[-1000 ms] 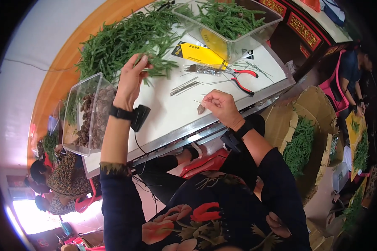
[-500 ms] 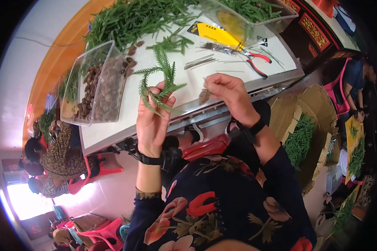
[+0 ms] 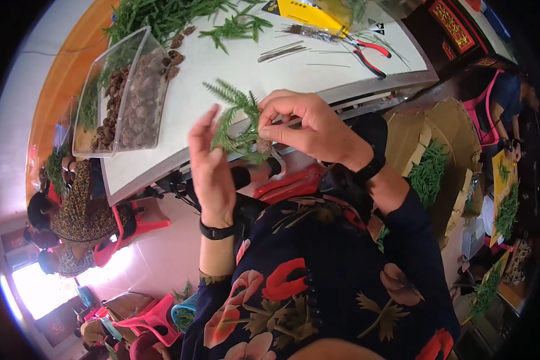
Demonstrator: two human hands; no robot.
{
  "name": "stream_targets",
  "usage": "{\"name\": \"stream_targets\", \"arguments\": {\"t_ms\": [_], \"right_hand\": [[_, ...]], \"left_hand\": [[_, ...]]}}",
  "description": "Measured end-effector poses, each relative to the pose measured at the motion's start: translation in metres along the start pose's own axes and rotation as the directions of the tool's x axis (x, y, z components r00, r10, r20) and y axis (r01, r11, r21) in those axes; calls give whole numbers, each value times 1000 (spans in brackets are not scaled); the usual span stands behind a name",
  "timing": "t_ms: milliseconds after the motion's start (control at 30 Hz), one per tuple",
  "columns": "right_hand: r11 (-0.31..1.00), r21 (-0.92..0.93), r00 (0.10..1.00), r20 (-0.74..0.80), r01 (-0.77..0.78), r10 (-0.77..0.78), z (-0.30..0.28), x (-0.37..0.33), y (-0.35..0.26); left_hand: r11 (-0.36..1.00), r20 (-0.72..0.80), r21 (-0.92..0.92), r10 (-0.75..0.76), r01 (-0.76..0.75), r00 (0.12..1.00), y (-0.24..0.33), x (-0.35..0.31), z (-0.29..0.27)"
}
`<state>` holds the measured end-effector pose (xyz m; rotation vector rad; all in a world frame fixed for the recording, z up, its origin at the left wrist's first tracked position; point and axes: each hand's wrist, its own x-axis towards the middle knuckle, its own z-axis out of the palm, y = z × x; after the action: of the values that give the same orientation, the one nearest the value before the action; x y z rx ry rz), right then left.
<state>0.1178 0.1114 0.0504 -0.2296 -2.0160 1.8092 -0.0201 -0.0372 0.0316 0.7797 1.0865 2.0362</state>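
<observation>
My right hand (image 3: 318,129) pinches a small brown pine cone (image 3: 263,145) together with a green needled sprig (image 3: 237,99). They are held in the air just off the table's near edge. The sprig curves out to the left of my fingers, its needles reaching down toward my other hand. My left hand (image 3: 212,177) stands upright beside it, fingers stretched and apart, slightly smeared by motion and holding nothing. Whether a fingertip still brushes the sprig, I cannot tell.
On the white table (image 3: 222,69) stand a clear plastic box (image 3: 147,108) of pine cones, loose greenery (image 3: 174,21), thin wires (image 3: 282,51) and red-handled pliers (image 3: 369,57). To the right, a cardboard box (image 3: 462,138) holds green sprigs. A red stool (image 3: 291,183) is below the table.
My right hand has moved left, bringing the pine cone to the sprig, and now grips both. My left hand has let go of the sprig and opened.
</observation>
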Motion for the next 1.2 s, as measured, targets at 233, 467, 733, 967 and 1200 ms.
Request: {"name": "stream_targets", "arguments": {"t_ms": [233,467,733,967,1200], "right_hand": [[711,-618,941,180,335,-287,-6,-4,-18],[632,-734,959,97,248,-265,-14,-20,-19],[853,-520,948,-244,50,-204,0,-35,-20],[862,-503,923,-357,-58,-146,20,-29,-4],[871,-461,904,-425,-170,-49,17,-21,3]], "left_hand": [[699,121,689,149,-191,981,29,4,22],[756,-34,630,-202,178,979,12,4,19],[901,-110,344,-242,266,964,3,3,16],[907,-153,289,-272,307,950,0,-3,25],[868,-104,130,-469,480,877,-10,-3,3]]}}
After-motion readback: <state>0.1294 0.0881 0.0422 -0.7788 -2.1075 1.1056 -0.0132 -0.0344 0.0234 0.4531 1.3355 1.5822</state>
